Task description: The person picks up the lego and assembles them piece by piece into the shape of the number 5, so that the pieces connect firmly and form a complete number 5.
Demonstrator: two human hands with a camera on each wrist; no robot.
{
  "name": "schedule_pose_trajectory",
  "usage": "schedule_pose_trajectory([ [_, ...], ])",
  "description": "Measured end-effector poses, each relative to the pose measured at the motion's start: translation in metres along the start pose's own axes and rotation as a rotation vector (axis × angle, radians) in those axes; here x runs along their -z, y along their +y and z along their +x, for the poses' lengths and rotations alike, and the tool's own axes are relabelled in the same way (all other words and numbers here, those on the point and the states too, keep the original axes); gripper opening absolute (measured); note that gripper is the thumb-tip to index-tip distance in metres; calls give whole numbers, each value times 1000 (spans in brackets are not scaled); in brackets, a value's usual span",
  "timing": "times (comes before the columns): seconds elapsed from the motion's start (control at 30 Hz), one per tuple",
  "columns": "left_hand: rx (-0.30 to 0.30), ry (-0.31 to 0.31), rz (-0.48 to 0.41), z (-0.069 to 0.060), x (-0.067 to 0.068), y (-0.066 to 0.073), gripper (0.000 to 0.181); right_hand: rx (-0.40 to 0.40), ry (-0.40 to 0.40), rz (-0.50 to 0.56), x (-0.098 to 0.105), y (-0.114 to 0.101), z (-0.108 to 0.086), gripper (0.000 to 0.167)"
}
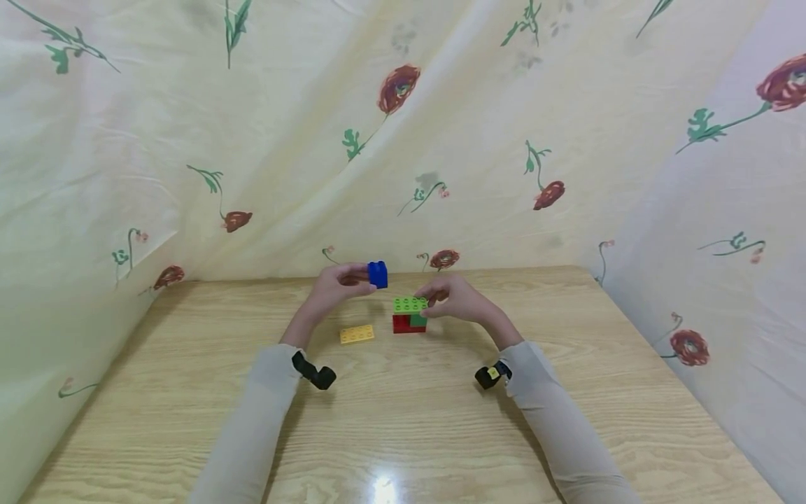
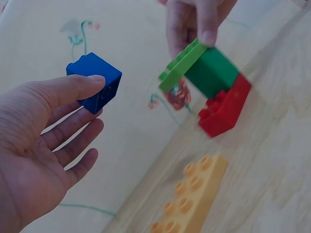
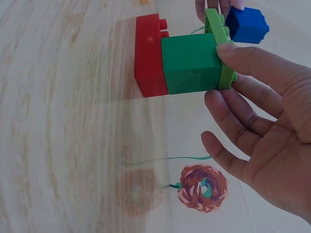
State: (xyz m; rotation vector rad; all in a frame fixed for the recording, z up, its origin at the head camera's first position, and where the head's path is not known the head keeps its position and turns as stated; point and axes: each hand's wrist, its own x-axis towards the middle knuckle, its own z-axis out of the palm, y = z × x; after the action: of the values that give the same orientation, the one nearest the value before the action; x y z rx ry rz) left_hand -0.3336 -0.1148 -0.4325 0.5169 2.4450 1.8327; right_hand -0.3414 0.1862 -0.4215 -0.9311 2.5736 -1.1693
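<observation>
The left hand [image 1: 336,285] pinches a blue block [image 1: 378,274] between thumb and fingers, raised above the table; the left wrist view shows the blue block [image 2: 97,80] tilted in that grip. To its right stands a stack: a red brick [image 1: 408,327] at the bottom, a dark green block [image 3: 192,63] on one end of it, and a light green plate [image 1: 408,305] on top, overhanging the red brick. The right hand [image 1: 458,297] pinches the plate's right end with thumb and fingers. A yellow brick [image 1: 357,334] lies on the table, left of the stack and apart from it.
The wooden table [image 1: 403,406] ends at a flowered cloth [image 1: 315,140] behind the bricks, and the cloth also rises at both sides. Each wrist wears a small black camera on a strap.
</observation>
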Motion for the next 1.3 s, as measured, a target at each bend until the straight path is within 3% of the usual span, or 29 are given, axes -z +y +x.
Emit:
schedule_pose_trajectory([
  [0.33, -68, -40, -39, -7, -24, 3, 45, 11, 2, 5, -4, 0, 0, 33],
  [0.6, -131, -47, -37, -7, -34, 2, 40, 8, 2, 14, -6, 1, 1, 35],
  [0.73, -140, -51, -24, -7, -37, 1, 40, -1, -4, 7, -5, -6, -1, 34],
  [1.0, -134, -73, -11, -9, -40, 0, 41, 19, -8, 7, -1, -41, -15, 31],
  [1.3, -122, -102, -17, -9, -45, -1, 40, 6, -7, 27, -1, -40, -18, 33],
])
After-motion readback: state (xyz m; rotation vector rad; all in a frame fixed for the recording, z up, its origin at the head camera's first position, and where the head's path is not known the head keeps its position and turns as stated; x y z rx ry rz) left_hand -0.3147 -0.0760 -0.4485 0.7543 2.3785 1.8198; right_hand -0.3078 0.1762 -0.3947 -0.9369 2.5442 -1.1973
